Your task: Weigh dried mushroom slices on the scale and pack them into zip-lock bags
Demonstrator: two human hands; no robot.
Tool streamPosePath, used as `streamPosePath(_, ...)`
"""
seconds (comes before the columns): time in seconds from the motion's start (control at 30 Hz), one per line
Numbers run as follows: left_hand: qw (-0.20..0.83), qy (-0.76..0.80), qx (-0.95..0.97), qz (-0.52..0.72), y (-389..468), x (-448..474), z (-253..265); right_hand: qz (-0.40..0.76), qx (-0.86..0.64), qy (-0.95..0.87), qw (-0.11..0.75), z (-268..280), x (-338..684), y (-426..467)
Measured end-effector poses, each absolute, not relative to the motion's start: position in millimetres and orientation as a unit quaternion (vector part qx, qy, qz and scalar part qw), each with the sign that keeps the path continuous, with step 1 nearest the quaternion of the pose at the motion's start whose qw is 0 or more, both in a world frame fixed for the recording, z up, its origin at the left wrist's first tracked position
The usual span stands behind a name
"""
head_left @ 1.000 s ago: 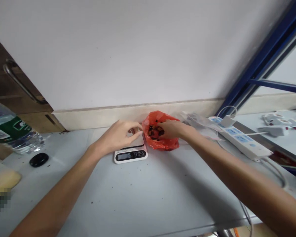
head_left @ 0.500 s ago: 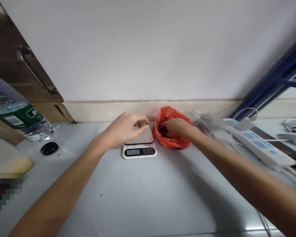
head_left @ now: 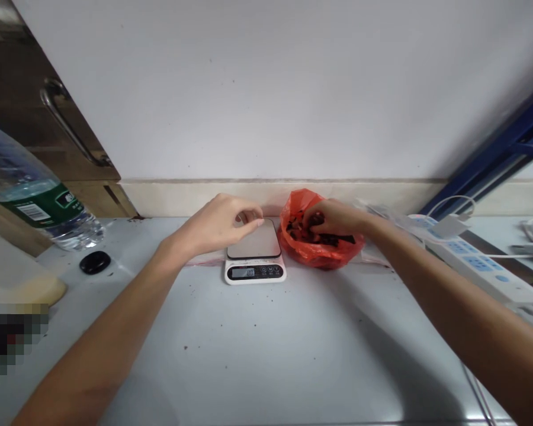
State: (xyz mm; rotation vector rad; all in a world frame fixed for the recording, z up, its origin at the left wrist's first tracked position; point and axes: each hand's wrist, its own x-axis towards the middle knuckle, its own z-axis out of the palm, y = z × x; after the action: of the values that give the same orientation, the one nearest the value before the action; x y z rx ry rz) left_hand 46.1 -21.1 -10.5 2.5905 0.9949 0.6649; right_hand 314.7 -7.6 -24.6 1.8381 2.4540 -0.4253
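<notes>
My left hand hovers over the left part of a white kitchen scale, thumb and forefinger curled together in a pinch. Anything between those fingertips is too small to make out. The scale's plate is bare where it shows, and its display appears to read 0.0. To the right of the scale stands a red plastic bag with its mouth wide open. Dark, irregular pieces lie inside it. My right hand reaches into the bag, fingers closed around some dark pieces; its fingertips are partly hidden.
At the left are a large water bottle, a black round cap and a whitish container. A white power strip with cables lies at the right. Clear plastic pokes out left of the scale. Dark crumbs dot the table.
My right hand has lifted slightly and moved right within the bag, and the bag mouth is spread wider, showing more dark pieces. My left hand stays nearly still over the scale.
</notes>
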Motion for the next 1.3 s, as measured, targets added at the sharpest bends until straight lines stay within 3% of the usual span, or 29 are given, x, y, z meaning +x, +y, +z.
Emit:
streamPosePath(0.23,0.164,0.372,0.898,0.165,-20,42,-5,-0.197,0.546,0.811,-0.074,-5,324,-6)
streamPosePath(0.63,0.182,0.395,0.894,0.111,-17,34,-5,-0.198,0.539,0.8,-0.178,-10,313,-6)
streamPosePath(0.87,0.178,0.409,0.891,0.08,-14,26,1,-0.179,0.504,0.797,-0.281,-1,296,-11)
streamPosePath(1.07,0.18,0.478,0.855,-0.095,-6,8,2,-0.179,0.479,0.838,-0.192,5,242,-12)
streamPosePath(1.3,0.16,0.502,0.839,-0.136,4,-8,-4,-0.172,0.518,0.836,-0.047,-17,203,4)
